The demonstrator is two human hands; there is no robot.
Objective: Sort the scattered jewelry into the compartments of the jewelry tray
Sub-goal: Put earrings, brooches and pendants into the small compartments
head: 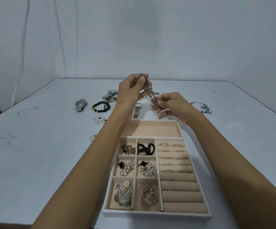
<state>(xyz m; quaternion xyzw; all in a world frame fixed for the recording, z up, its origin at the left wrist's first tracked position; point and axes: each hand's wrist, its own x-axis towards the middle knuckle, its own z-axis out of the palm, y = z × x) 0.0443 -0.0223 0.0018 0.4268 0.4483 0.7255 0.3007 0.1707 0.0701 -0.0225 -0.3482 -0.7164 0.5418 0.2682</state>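
1. Chain (151,96): rose-coloured links, held in the air between both hands, above the far edge of the tray.
2. Left hand (130,91): raised higher; its fingers (139,85) pinch the upper end of the chain.
3. Right hand (175,106): lower; its fingers (163,114) curl round the chain's lower end.
4. Tray (155,215): white-rimmed, on the worktop near the person. The small compartments on the left hold brooches, pearl pieces and a black cord. Rings (170,144) sit in the padded rolls on the right.
5. Worktop (34,146): beyond the tray lie watches (80,104) and a black bead bracelet (101,106). A charm bracelet (203,107) lies well apart to the right.
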